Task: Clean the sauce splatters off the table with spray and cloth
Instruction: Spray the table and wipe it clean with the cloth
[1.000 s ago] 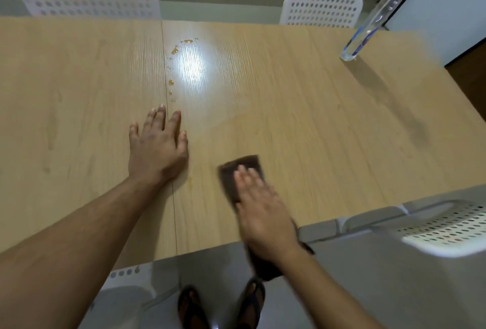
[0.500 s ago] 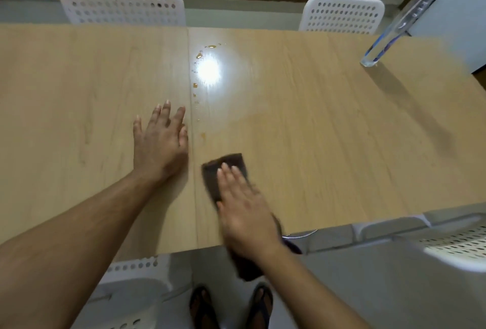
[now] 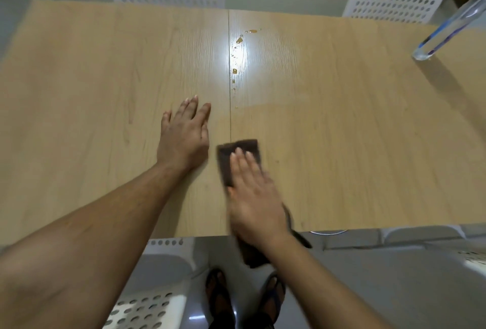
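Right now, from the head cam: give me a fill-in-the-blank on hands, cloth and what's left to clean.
1. The right hand presses flat on a dark brown ____.
2. The left hand rests flat on the ____ table, holding nothing.
3. The sauce splatters lie along the table's centre ____, beyond both hands.
4. The clear spray bottle stands at the table's far ____ corner.

Missing words: cloth; wooden; seam; right

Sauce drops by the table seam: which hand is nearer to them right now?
Left. The left hand lies flat just short of the sauce drops, beside the seam. The right hand presses the cloth nearer the table's front edge.
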